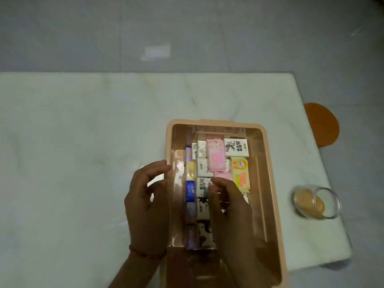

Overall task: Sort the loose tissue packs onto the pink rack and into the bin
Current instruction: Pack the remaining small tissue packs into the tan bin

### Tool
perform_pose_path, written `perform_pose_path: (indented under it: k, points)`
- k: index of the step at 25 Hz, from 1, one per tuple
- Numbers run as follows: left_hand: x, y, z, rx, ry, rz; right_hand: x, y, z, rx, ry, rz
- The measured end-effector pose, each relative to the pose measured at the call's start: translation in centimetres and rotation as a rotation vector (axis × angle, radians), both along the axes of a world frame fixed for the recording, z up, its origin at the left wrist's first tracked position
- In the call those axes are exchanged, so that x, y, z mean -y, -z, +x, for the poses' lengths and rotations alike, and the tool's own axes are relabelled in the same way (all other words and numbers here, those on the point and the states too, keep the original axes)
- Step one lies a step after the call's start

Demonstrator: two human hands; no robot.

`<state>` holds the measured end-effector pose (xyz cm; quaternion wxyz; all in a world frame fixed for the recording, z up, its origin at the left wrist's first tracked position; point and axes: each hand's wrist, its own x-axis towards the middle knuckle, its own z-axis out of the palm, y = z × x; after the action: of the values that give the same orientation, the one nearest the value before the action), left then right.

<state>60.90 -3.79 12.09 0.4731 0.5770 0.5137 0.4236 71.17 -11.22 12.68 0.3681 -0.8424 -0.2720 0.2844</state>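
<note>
Left hand [147, 196] sat loosely open by the bin [207, 122] wall; right hand [226, 204] hid tissue packs [216, 156] beneath it inside, so we couldn't tell its grip.

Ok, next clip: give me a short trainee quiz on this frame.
1. True or false: the glass jar stands inside the bin.
2. Which hand reaches over the tissue packs in the bin? A) left hand B) right hand
3. Fill in: the round stool past the table's right edge is ____.
Key: 1 false; 2 B; 3 orange.
</note>
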Motion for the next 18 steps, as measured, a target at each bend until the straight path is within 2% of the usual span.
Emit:
perform_pose_path:
  k: [2,5,11,15,18]
  points:
    - [-1.8,-1.4,-4.1,0.03,-0.167,0.043,-3.1,-1.1,-2.3,-0.015,-0.1,0.062]
    - [-4.1,-4.4,-11.3,0.01,-0.459,0.156,-8.2,-2.9,-7.5,-0.174,-0.232,0.077]
    - [-6.3,-8.7,-33.6,-0.065,-1.173,0.267,-16.5,-4.0,-26.9,-0.581,-0.681,-0.047]
    - [-7.2,-7.2,-47.3,-0.112,-1.417,0.073,-18.9,-1.7,-37.7,-0.672,-0.772,-0.156]
    - [-10.1,-4.5,-56.8,-0.011,-1.333,-0.263,-22.2,0.0,-43.2,-0.672,-0.636,-0.168]
